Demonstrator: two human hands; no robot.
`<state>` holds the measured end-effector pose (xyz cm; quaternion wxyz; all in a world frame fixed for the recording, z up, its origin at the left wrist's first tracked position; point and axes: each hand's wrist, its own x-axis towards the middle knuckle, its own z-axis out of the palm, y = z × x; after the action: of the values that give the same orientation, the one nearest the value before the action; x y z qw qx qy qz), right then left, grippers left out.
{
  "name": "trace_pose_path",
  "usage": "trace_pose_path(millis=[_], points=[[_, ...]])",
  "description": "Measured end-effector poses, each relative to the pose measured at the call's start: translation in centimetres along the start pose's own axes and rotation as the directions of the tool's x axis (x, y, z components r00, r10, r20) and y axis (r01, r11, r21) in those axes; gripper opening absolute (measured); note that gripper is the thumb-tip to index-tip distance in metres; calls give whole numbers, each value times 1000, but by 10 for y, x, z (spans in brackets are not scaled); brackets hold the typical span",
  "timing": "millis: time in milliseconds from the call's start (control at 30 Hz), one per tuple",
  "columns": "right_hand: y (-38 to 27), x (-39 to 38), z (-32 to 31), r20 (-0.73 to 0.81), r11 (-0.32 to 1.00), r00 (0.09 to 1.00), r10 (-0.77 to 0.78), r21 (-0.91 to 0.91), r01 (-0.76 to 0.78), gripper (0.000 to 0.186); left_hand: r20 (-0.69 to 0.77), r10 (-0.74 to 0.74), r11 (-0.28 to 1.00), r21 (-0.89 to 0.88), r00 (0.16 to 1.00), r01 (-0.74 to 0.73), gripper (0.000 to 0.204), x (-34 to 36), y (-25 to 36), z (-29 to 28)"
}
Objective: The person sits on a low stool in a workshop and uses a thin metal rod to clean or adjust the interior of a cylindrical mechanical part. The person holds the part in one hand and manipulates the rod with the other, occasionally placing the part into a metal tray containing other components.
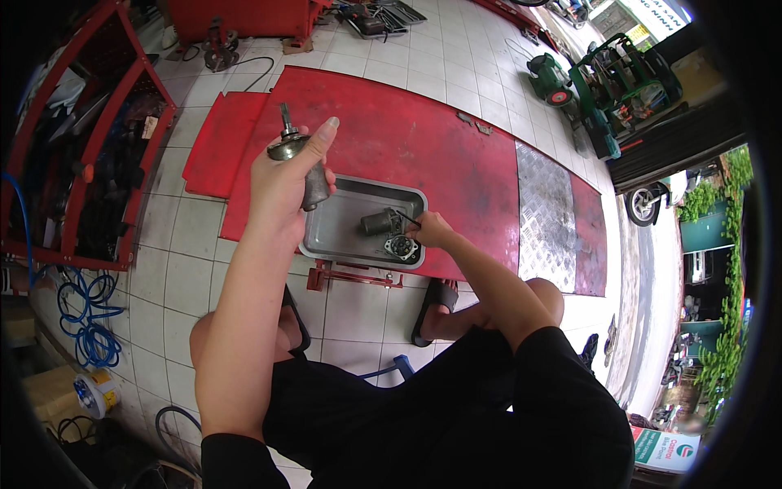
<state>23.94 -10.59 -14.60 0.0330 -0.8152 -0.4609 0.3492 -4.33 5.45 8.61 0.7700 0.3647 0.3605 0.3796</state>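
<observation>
My left hand (293, 171) is raised over the red platform, closed around a cylindrical metal part (314, 187) with a flanged top and short shaft pointing up. Below it is a grey metal tray (326, 240) holding a dark metal cylindrical housing (375, 222) and a round silver flanged piece (401, 247). My right hand (429, 230) is at the tray's right side, fingers closed on a thin dark part (411, 219) beside the housing and flanged piece; its far end is hard to make out.
Under the tray lies a red lift platform (407, 130) with a checker-plate panel (544, 204). Around it are a red tool cart (122, 204), coiled blue hose (90, 318), white bucket (95, 394), green wheeled machine (554, 81) and trays of tools (391, 20). An open street side lies right.
</observation>
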Motion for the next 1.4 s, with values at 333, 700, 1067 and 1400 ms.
trace_pose_path(millis=[333, 700, 1067, 1400], points=[[-72, -30, -24, -323, 913, 870, -373, -292, 284, 35, -8, 13, 1000, 8, 1000, -13, 54, 4, -2, 0], [-124, 11, -9, 258, 611, 916, -306, -685, 397, 35, -25, 16, 999, -36, 1000, -17, 53, 7, 4, -4], [-194, 37, 16, 422, 295, 671, -610, -665, 686, 23, -50, -6, 996, -87, 999, 1, 48, 7, 16, -3], [-214, 27, 31, 602, 104, 547, -581, -612, 784, 26, -33, 2, 998, -69, 999, -4, 39, 1, 22, -12]])
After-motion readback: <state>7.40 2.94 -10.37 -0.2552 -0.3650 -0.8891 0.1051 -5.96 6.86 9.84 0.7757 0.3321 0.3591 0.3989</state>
